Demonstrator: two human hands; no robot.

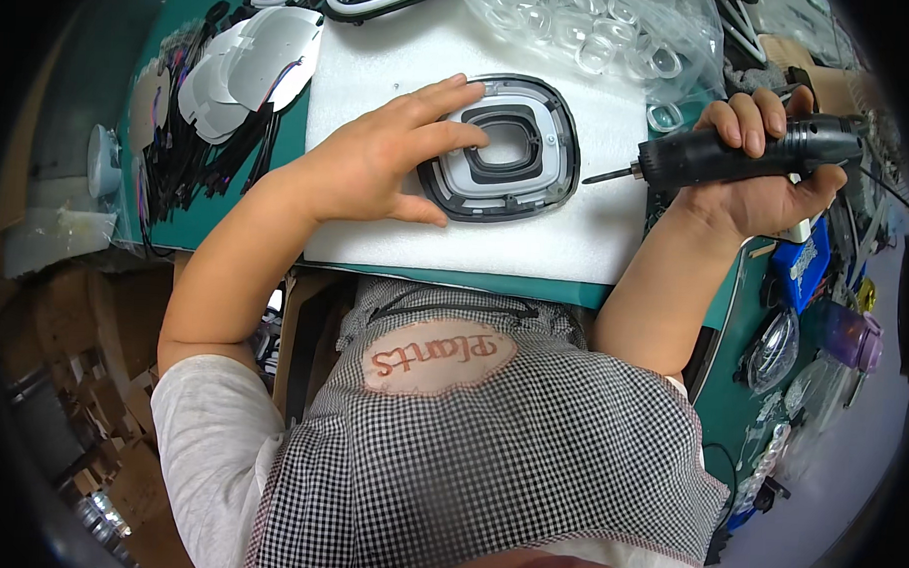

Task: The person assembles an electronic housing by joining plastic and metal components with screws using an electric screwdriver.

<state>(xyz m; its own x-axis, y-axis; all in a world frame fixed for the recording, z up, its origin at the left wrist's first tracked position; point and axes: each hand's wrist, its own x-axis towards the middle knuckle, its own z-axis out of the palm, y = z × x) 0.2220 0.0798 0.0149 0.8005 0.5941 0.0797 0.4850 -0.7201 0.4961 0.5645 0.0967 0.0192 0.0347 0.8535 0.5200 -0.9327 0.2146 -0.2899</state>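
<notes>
At the far left, a stack of flat grey and white parts with dark wires [236,76] is lying on the green table [191,225]. The left hand [379,156] is resting with fingers spread wide, pressing on the oval grey and black frame [509,151], which is sitting on the white foam pad [536,242]. Farther off, a clear bag of transparent lenses [593,33] is lying. On the right, the right hand [763,185] is gripping a black electric screwdriver [739,154], its tip pointing left, just beside the frame.
</notes>
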